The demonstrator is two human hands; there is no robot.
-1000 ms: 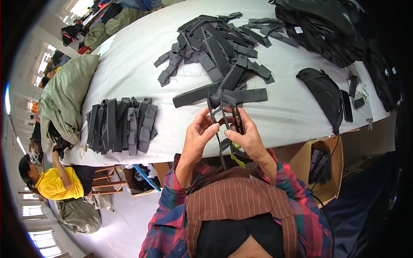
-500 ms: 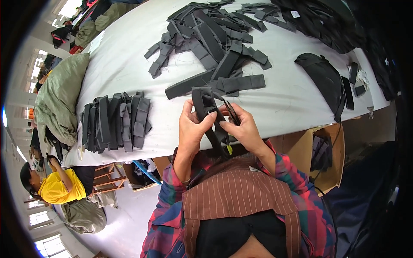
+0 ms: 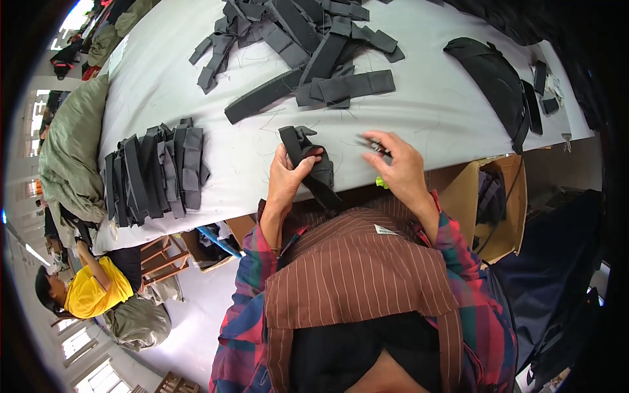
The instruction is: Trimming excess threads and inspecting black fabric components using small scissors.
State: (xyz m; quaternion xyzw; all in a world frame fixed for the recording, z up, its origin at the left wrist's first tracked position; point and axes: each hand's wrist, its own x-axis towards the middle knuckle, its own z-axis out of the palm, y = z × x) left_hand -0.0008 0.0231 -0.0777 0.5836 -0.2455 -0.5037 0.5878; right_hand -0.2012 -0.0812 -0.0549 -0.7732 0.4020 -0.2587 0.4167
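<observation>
My left hand (image 3: 283,185) is closed round a dark fabric strip (image 3: 322,171), its thumb pressed on the cloth. The strip is folded and hangs over the near table edge towards my apron. To the right, apart from the strip, my right hand (image 3: 405,171) is closed round small dark thread snips (image 3: 379,148), blurred by motion. A bright yellow-green piece (image 3: 382,183) shows just below that hand. Beyond both hands lies a loose heap of similar dark strips (image 3: 314,49). A neater row of strips (image 3: 154,171) lies left of my left hand.
The white-covered table (image 3: 255,141) has a black curved bag (image 3: 488,85) and a dark phone-like slab (image 3: 531,108) at right. A cardboard box (image 3: 521,209) stands below its edge. At left are a green cloth sack (image 3: 75,150) and a person in yellow (image 3: 101,288).
My right hand with the snips has moved right, away from the strip. The strip stays in my left hand, more bunched. The view has shifted, so the table things sit higher and further left.
</observation>
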